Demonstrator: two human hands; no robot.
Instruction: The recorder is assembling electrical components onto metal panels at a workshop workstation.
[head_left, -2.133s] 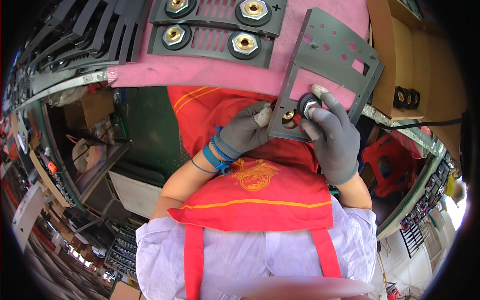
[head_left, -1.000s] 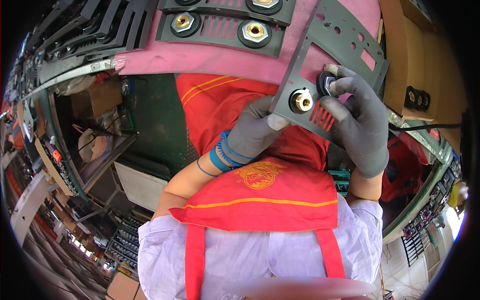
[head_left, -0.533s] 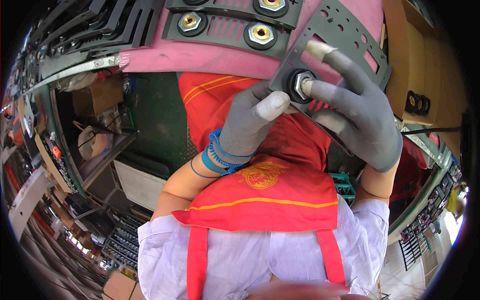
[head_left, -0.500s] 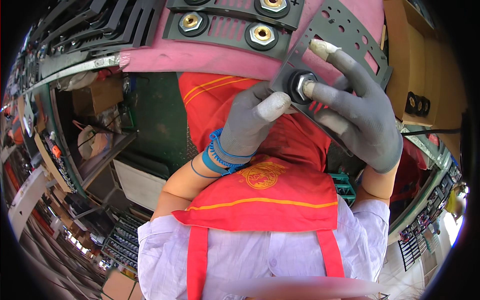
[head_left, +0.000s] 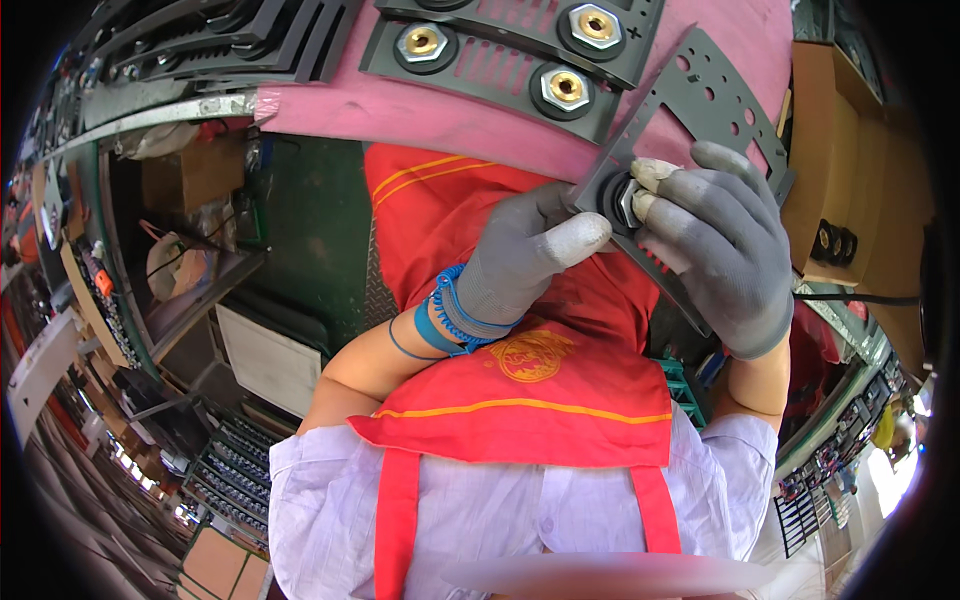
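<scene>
A pink table spans twelve o'clock, carrying a grey slotted plate with brass nuts. At two o'clock, a grey perforated plate tilts off the table's edge. The right hand grips its black fitting with its fingertips; the left hand pinches the plate's lower corner.
</scene>
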